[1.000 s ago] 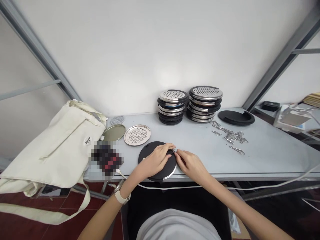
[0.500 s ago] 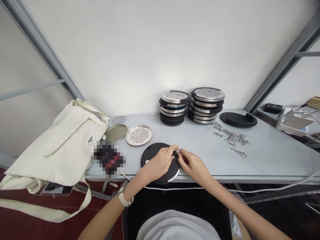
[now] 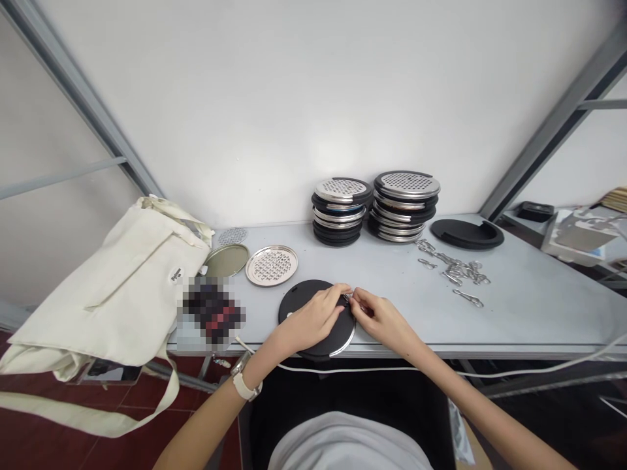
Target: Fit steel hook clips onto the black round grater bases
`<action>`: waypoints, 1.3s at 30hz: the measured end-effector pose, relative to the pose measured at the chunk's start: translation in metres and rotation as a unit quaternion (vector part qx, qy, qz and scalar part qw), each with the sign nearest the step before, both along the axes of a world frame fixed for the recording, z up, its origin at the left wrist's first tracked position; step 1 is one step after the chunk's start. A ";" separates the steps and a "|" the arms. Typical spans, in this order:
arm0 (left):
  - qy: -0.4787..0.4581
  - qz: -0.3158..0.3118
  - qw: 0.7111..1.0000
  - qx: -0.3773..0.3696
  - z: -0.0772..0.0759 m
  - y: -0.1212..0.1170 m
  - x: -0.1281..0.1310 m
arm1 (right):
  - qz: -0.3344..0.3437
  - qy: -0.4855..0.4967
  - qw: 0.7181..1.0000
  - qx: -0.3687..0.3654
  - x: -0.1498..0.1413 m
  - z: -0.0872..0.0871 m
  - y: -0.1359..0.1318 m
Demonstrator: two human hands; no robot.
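A black round disc (image 3: 298, 301) with a silver strip along its lower right edge lies flat near the front of the table. My left hand (image 3: 316, 318) rests over it, thumb and forefinger closed at the disc's upper right edge. At that same edge my right hand (image 3: 373, 312) pinches a small shiny metal piece (image 3: 347, 297), seemingly a snap hook, mostly hidden by the fingers. Both sets of fingertips almost meet there. Several loose snap hooks (image 3: 458, 269) lie scattered to the right.
Two stacks of round graters (image 3: 341, 212) (image 3: 405, 207) stand against the wall. A black ring-like base (image 3: 467, 234) lies at right. Left are a grater plate (image 3: 271, 266), an olive disc (image 3: 226, 260) and a cream bag (image 3: 117, 287). A white cable (image 3: 539, 372) runs along the table's front.
The disc has shifted very slightly to the right under my hands. My fingers stay closed at its upper right edge, with the right hand's grip barely changed.
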State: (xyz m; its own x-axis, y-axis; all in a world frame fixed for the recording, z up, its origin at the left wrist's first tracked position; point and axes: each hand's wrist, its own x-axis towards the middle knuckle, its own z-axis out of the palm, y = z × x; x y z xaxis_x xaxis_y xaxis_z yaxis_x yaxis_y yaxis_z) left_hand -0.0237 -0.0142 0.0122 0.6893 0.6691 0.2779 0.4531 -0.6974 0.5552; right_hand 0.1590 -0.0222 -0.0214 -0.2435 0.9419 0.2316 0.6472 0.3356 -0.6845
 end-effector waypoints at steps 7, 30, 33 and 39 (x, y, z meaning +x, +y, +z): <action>0.011 0.065 0.997 0.037 0.000 -0.001 0.000 | -0.005 -0.013 1.000 0.006 0.000 0.001 -0.001; 0.023 0.027 0.999 0.027 0.004 0.001 -0.001 | -0.006 0.067 0.998 -0.013 -0.001 0.002 -0.003; 0.022 0.025 0.999 0.024 0.004 0.001 -0.002 | 0.006 0.089 0.996 -0.021 0.001 0.002 -0.002; 0.029 0.061 0.997 0.033 0.001 0.000 -0.002 | 0.026 0.108 0.993 -0.037 0.003 0.000 0.001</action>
State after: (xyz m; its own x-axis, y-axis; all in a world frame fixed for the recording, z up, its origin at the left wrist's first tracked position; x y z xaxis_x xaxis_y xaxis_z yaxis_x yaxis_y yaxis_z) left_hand -0.0254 -0.0138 0.0134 0.6201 0.7302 0.2868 0.5663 -0.6696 0.4806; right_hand 0.1622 -0.0211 -0.0211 -0.2438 0.9457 0.2151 0.4654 0.3087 -0.8295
